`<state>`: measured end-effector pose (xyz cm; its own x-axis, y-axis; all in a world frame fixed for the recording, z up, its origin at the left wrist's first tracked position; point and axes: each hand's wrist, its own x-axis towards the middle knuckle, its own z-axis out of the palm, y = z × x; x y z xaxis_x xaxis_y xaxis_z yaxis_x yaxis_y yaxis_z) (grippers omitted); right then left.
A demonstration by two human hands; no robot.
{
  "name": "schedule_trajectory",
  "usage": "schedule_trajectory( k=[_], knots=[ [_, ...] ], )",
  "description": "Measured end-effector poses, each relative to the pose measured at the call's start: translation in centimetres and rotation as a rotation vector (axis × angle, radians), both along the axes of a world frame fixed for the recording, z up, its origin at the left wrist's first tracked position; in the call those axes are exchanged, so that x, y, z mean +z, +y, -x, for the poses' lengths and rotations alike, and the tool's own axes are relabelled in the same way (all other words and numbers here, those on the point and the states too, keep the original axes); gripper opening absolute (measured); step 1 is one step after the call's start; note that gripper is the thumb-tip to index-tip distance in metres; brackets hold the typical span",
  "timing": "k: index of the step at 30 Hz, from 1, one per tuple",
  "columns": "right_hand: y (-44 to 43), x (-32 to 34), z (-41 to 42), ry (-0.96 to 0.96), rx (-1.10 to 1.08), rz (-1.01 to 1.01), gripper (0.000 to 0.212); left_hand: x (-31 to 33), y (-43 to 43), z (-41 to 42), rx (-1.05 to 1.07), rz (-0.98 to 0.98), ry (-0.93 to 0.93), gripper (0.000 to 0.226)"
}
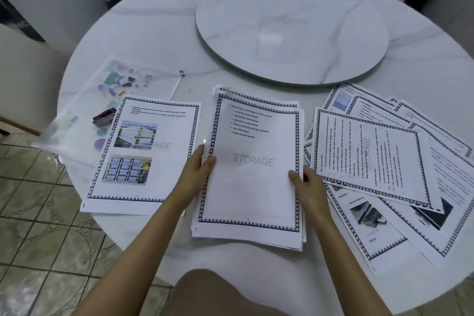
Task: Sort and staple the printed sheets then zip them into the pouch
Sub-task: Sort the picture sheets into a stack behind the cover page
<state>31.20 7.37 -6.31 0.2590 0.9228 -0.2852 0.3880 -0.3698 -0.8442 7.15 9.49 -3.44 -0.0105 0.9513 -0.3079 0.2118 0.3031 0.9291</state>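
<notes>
A stack of printed sheets (252, 187) with a chequered border and a grey STORAGE watermark lies in front of me on the round white table (159, 41). My left hand (197, 174) grips its left edge, thumb on top. My right hand (309, 185) grips its right edge, thumb on the top sheet. A single sheet with two photos (143, 154) lies to the left. Loose sheets (389, 169) are fanned out on the right. A clear zip pouch (107, 100) with coloured shapes lies at the far left, its zipper slider (181, 73) at the top corner. A dark red stapler (104, 117) rests on the pouch.
A large round turntable (292, 33) sits in the middle of the table behind the papers. White chairs stand around the table, one at the left (23, 64). Tiled floor (38, 226) shows at the lower left. My knee (213, 292) is below the table's near edge.
</notes>
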Motion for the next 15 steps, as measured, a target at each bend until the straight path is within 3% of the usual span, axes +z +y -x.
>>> schedule_trajectory(
  k=[2,4,7,9,12,15],
  knots=[
    [0.7,0.2,0.3,0.031,-0.029,-0.021,0.023,0.6,0.6,0.7,0.004,-0.028,-0.017,0.045],
    [1.3,0.6,0.7,0.149,-0.060,-0.027,0.040,1.0,1.1,1.6,-0.014,-0.047,-0.051,0.066],
    [2.1,1.5,1.3,0.481,-0.060,0.012,0.063,2.2,1.9,2.1,-0.031,-0.062,-0.081,0.057],
    [2.4,1.8,1.7,0.578,-0.069,0.031,0.072,2.8,2.5,2.3,-0.055,-0.101,-0.074,0.055],
    [2.8,3.2,2.8,0.458,-0.111,-0.080,0.020,3.4,3.3,2.6,-0.053,-0.187,-0.030,0.070],
    [3.1,5.7,4.0,0.317,-0.154,-0.274,0.002,4.7,3.5,2.4,-0.030,-0.326,0.019,0.049]
  ],
)
